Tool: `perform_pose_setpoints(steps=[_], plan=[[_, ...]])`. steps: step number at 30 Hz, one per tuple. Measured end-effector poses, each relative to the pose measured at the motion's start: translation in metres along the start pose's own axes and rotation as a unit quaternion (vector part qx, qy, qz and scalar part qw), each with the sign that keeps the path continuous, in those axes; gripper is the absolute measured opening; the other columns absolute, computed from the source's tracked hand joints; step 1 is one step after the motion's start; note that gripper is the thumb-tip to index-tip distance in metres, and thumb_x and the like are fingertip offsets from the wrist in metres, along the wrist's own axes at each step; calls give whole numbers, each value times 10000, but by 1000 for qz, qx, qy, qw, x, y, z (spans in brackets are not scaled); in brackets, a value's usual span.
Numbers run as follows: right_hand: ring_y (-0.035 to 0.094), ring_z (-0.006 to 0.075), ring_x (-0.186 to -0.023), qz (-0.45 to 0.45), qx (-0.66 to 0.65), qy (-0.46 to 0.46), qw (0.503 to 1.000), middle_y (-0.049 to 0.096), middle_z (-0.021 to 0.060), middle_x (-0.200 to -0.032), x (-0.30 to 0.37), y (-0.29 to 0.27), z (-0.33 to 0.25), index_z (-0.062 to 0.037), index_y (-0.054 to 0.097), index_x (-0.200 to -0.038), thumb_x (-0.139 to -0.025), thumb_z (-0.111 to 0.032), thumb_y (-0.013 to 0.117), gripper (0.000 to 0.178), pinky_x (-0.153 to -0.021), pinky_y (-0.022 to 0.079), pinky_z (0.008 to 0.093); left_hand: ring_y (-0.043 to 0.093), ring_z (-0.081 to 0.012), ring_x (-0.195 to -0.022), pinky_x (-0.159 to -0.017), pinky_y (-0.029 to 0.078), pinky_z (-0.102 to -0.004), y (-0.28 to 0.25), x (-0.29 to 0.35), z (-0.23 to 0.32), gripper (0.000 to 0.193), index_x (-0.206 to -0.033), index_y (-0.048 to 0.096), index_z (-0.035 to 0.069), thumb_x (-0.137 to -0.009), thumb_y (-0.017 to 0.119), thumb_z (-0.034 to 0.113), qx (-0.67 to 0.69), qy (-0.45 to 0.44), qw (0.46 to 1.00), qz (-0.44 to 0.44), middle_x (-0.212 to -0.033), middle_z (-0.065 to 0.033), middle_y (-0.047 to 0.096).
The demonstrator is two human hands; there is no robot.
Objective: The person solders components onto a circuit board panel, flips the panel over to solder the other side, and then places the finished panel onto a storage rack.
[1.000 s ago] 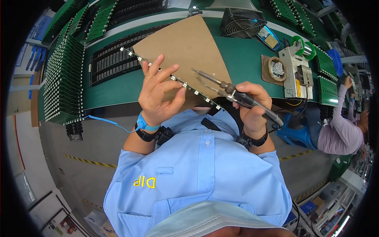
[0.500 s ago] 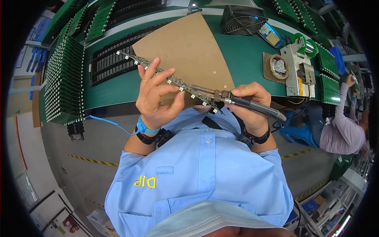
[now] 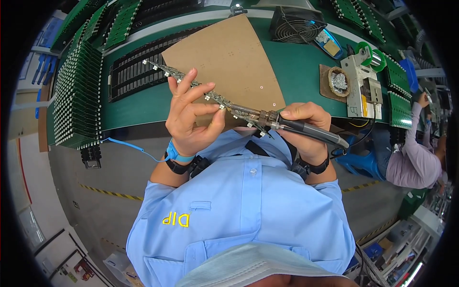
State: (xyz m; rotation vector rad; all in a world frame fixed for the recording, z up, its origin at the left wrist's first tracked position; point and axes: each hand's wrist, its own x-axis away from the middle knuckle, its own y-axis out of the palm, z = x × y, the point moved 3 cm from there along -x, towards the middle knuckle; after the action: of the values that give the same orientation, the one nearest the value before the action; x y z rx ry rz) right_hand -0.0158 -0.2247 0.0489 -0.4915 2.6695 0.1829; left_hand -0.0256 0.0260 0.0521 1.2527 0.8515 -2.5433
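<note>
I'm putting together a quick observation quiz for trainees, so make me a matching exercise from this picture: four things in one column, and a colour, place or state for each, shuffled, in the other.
Things:
1. Slim circuit board
2. Soldering iron
3. Large flat sheet
4. Fan

Descriptions:
A. Plain brown
B. Gripped in the right hand
C. Dark, with a round grille
D. Held in the left hand

Right pairs: 1-D, 2-B, 3-A, 4-C

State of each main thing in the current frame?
Left hand: holding the circuit board
Circuit board: held up, tilted
Right hand: gripping the soldering iron
Soldering iron: tip overlapping circuit board, contact unclear
Fan: running or not, unclear
Round dish: holding silvery bits
Solder spool: mounted
Blue wrist strap: worn
</note>
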Motion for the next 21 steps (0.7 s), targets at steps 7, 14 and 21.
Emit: perform_pose_setpoints(steps=[7,14,21], plan=[[675,151,-763,-18,23,-10,1000,711,149,-868,-1,-1,-3,7,648,-976,-742,91,803,293,-661,506,257,569,-372,-1280,-1203,213,-548,-1,-2,3,170,-758,665,101,-676,778,4,-8,-1,1000,-3,-1096,-110,721],[672,148,-782,6,4,31,1000,707,136,-862,1,1,-2,5,639,-966,-751,94,794,280,-683,506,259,597,-358,-1230,-1192,233,-539,-1,-3,3,176,-749,664,100,-671,790,6,-10,3,1000,-1,-1065,-106,727],[667,154,-787,3,7,23,1000,701,141,-875,1,1,-3,5,623,-989,-759,93,784,294,-689,505,266,601,-353,-1217,-1187,241,-538,-2,-4,4,173,-750,665,102,-674,795,16,-11,2,1000,-2,-1055,-102,727]])
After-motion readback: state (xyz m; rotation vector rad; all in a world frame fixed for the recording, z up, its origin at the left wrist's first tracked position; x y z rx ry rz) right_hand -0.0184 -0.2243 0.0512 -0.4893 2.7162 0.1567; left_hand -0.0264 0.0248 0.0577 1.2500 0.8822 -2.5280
